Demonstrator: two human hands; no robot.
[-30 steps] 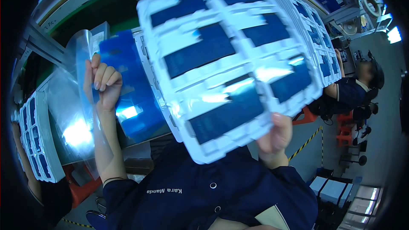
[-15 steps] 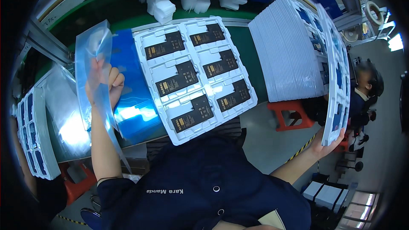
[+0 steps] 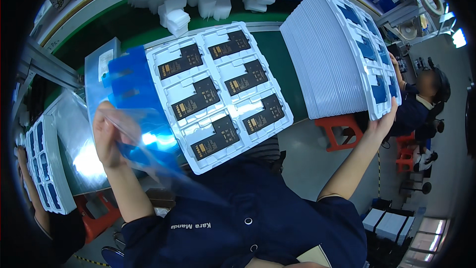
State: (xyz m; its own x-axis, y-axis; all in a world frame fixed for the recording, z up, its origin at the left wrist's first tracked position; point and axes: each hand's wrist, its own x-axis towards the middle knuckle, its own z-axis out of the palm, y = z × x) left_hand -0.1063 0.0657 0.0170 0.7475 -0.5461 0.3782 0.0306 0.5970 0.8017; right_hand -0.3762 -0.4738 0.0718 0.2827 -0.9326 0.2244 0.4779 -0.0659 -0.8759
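Observation:
A clear plastic film sheet (image 3: 163, 161) hangs from my left hand (image 3: 106, 136), whose fingers are closed on its upper edge; part of it is blurred. Right of that hand lies a white moulded tray (image 3: 198, 167), its pockets holding several flat black battery packs (image 3: 214, 138). My right hand (image 3: 383, 121) grips the near corner of the top tray (image 3: 373, 69) on a tall stack of white trays (image 3: 327, 64). That top tray carries blue-looking pieces in its pockets. Some right-hand fingers are hidden behind the tray.
Blue film (image 3: 136, 84) and a pile of clear sheets (image 3: 96, 62) lie left of the middle tray. White foam pads (image 3: 176, 20) sit at the back. Another tray stack (image 3: 59, 193) stands far left. Red stools (image 3: 337, 131) and a co-worker (image 3: 421, 99) are at right.
My left hand has drawn the film sheet off the pile, toward me and rightward. The tray in my right hand, tilted away from the stack before, now lies against it.

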